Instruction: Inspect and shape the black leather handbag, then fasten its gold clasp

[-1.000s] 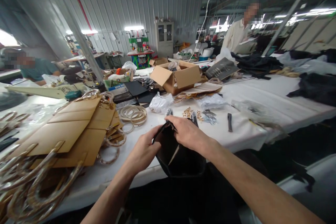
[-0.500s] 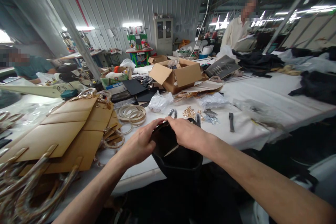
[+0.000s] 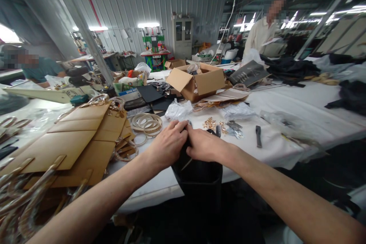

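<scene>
A black bag (image 3: 197, 183) stands upright at the table's front edge, its mouth facing me. Over its far rim, my left hand (image 3: 172, 142) is closed, fingers bent at the edge. Beside it, almost touching, my right hand (image 3: 204, 144) pinches the same rim, with the thumb on the inner side. The fingers hide whatever small part may lie between them. Just beyond the hands lies a scatter of small gold-coloured metal fittings (image 3: 210, 123). A dark strap piece (image 3: 258, 136) rests to the right of them.
Tan bag panels with wrapped handles (image 3: 77, 133) are piled on the left. Near them lie rolls of cream strip (image 3: 146, 124). Behind stand an open cardboard box (image 3: 210, 82) and plastic bags (image 3: 179, 109). One person (image 3: 259, 36) stands at the back right, another (image 3: 42, 68) sits far left.
My left hand has moved up and right along the bag's rim, over to my right hand. The bag's mouth looks narrower at the far side. The view has shifted slightly left.
</scene>
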Action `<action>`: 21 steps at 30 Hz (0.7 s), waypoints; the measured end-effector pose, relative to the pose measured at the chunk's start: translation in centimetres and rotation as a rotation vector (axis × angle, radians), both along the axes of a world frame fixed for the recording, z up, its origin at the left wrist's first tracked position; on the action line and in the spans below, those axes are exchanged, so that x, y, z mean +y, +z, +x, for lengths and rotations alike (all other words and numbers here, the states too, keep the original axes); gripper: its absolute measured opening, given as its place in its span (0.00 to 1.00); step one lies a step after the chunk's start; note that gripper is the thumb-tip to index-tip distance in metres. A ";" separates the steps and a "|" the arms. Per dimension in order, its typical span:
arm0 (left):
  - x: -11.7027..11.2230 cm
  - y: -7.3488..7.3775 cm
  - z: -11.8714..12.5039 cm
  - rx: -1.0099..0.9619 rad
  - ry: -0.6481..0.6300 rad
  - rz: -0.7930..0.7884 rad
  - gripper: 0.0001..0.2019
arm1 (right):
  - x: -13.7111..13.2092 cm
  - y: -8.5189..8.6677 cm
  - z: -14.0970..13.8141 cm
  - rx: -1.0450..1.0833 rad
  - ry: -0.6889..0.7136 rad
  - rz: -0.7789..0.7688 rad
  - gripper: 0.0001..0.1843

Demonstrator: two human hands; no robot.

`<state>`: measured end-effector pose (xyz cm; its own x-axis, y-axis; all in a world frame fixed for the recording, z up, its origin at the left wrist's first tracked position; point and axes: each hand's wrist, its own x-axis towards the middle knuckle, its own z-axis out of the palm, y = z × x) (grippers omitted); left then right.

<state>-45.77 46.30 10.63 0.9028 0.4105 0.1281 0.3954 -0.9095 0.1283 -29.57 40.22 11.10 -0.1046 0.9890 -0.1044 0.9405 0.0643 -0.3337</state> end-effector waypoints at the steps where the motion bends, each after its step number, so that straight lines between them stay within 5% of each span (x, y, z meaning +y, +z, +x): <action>1: 0.3 -0.1 0.2 0.019 -0.001 -0.013 0.29 | 0.0 0.1 0.1 0.003 -0.010 -0.005 0.37; 7: 0.3 0.6 0.0 0.107 -0.132 0.024 0.25 | -1.1 0.5 0.7 0.001 -0.034 -0.072 0.37; 21: -1.4 3.2 1.4 0.349 -0.116 0.192 0.14 | -3.4 1.0 0.2 -0.074 -0.099 0.011 0.29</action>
<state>-44.39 44.93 13.88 0.9444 0.3022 -0.1297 0.2789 -0.9449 -0.1713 -29.40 36.80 12.13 0.0015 0.9952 -0.0976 0.9644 -0.0272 -0.2629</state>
